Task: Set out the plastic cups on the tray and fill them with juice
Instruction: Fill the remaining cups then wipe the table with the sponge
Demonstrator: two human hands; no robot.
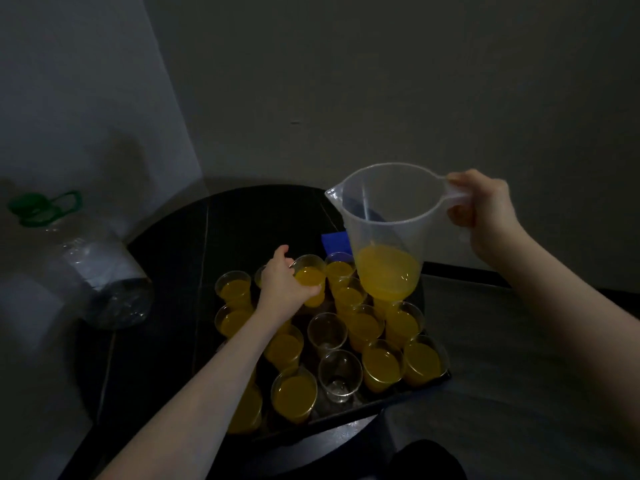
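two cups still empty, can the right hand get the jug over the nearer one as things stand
Probably yes: the right hand holds the jug above the tray, and nothing hangs over the nearer empty cup.

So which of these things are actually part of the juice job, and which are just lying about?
Part of the job:
- clear plastic jug of orange juice, in the right hand
- filled clear plastic cup, in the left hand
- two empty clear cups
- dark tray

Lying about:
- large clear bottle with green cap
- blue object behind the tray

Clear plastic cups [382, 363] stood crowded upright on a dark tray [349, 415], most filled with orange juice [388, 268]; two central cups [327, 332] were empty. One filled cup [310, 277] was gripped.
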